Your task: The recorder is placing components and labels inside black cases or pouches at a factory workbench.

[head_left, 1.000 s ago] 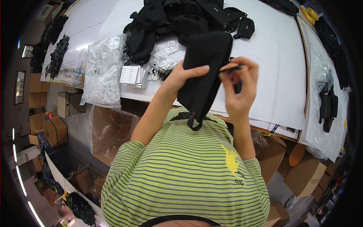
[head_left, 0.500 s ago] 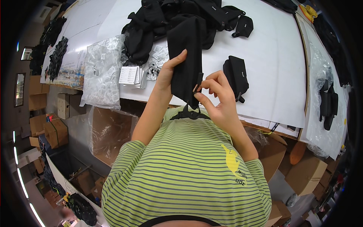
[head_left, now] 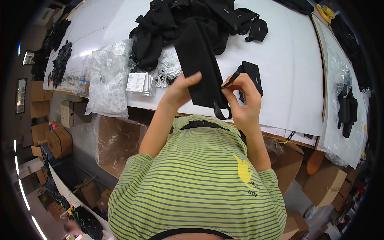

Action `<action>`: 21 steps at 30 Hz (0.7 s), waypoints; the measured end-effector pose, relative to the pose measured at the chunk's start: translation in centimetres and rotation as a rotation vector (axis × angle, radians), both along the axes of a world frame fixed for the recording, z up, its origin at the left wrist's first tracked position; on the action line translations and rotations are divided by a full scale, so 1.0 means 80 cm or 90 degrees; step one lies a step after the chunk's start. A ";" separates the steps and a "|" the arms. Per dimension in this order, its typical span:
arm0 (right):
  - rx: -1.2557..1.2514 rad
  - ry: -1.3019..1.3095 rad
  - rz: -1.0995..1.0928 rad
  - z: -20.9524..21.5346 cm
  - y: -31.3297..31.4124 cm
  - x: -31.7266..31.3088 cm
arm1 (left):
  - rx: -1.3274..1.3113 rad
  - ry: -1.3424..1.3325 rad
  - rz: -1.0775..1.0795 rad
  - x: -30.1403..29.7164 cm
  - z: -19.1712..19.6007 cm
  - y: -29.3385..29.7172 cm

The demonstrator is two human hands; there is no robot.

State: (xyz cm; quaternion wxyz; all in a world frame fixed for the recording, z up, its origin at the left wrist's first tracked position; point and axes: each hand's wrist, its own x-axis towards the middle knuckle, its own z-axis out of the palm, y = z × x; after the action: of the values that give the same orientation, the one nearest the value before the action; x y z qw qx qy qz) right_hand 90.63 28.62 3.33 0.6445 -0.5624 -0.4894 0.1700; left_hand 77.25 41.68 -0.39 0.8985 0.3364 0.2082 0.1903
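Black fabric pouch (head_left: 200,68) held upright between both hands, above the near edge of the white desk (head_left: 296,76). Left hand (head_left: 180,90) closed on the pouch's left edge, thumb across the front. Right hand (head_left: 242,102) pinches the lower right edge with fingertips; a thin dark strip sticks up from that pinch. A black strap loop (head_left: 222,112) hangs from the pouch bottom, between the two hands.

Just right of the right hand: a smaller black pouch (head_left: 253,76) lying flat on the desk. Beyond the hands: pile of black fabric items (head_left: 188,20). Left of the left hand: stack of white paper tags (head_left: 140,83), then a clear plastic bag of small parts (head_left: 108,80). Far right of the right hand: clear bag holding black items (head_left: 346,108). Below the desk edge: cardboard boxes (head_left: 60,140).
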 end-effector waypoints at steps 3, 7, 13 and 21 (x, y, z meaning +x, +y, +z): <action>-0.032 -0.009 0.033 0.003 0.002 0.000 | -0.039 0.046 0.052 0.002 -0.003 -0.013; -0.122 -0.007 0.071 -0.001 -0.002 -0.003 | -0.066 0.026 0.084 0.004 -0.007 -0.009; -0.143 0.025 0.086 -0.005 -0.007 -0.010 | -0.071 -0.004 0.085 0.006 -0.008 -0.003; -0.107 0.162 -0.054 -0.006 -0.012 -0.011 | -0.060 -0.023 0.125 0.005 -0.010 -0.001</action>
State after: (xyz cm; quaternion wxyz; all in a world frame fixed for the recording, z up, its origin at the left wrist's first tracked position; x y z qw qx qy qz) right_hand 89.74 27.64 2.87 0.6588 -0.6081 -0.3635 0.2530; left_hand 77.69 41.63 -1.16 0.8941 0.2684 0.2322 0.2733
